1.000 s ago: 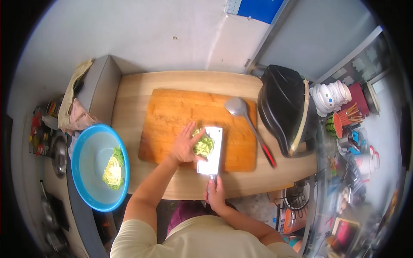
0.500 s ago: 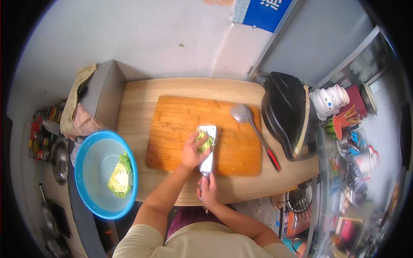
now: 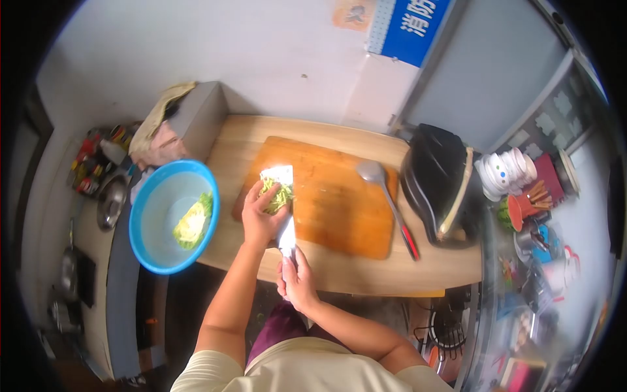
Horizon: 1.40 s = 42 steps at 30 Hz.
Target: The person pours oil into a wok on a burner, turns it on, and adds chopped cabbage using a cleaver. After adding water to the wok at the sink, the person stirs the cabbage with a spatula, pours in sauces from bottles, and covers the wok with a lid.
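My right hand [image 3: 298,282] is wrapped round the handle of a wide-bladed cleaver [image 3: 287,236], whose flat blade lies under a heap of shredded cabbage [image 3: 277,196]. Over the shreds rests my left hand [image 3: 260,221], its fingers spread and pressing them on the blade. Both hands are at the left part of the wooden cutting board [image 3: 346,222]. To their left, a blue basin [image 3: 142,243] holds a cut piece of cabbage [image 3: 192,224]. A ladle [image 3: 386,189] with a red and black handle lies across the board's right edge.
A black case [image 3: 428,189] with a pale stalk [image 3: 460,196] on top stands at the table's right. Beyond it are stacked white bowls [image 3: 506,171] and utensils. A grey box [image 3: 204,124] draped with cloths stands at the back left, behind the basin.
Both hands have moved left with the cleaver and the shredded cabbage, towards the basin. The left hand stays over the shreds. The whole view has also shifted and turned somewhat.
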Each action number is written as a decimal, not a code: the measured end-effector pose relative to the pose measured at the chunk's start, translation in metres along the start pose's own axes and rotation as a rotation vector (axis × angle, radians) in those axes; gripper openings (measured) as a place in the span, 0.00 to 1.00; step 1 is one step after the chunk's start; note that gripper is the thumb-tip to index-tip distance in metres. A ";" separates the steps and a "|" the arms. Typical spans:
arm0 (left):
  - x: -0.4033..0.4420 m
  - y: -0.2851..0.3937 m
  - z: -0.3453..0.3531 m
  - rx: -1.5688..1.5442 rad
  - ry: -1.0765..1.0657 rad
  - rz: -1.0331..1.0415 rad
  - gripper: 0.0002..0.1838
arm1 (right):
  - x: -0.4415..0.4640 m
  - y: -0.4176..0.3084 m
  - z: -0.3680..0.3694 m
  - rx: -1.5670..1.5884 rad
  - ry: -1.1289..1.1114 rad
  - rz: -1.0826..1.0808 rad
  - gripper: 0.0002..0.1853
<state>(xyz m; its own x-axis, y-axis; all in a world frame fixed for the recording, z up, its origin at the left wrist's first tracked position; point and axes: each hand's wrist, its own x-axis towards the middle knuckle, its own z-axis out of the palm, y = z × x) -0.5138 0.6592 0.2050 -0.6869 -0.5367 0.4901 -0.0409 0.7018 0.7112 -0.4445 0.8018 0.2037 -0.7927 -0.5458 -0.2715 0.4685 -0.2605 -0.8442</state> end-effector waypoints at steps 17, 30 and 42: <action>-0.129 -0.108 -0.347 0.465 0.481 -0.246 0.23 | -0.109 0.113 0.231 -0.088 -0.625 0.431 0.06; -0.223 -0.243 -0.612 0.731 0.642 -0.518 0.23 | -0.159 0.268 0.466 -0.172 -0.931 0.729 0.06; -0.156 -0.447 -0.747 0.690 0.760 -0.553 0.24 | -0.050 0.381 0.673 -0.309 -0.983 0.759 0.07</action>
<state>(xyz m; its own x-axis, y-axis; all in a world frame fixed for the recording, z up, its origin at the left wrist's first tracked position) 0.1542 0.0793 0.1873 0.1498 -0.8275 0.5411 -0.7453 0.2651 0.6118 0.0363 0.1936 0.2065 0.3151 -0.8663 -0.3877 0.4602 0.4967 -0.7358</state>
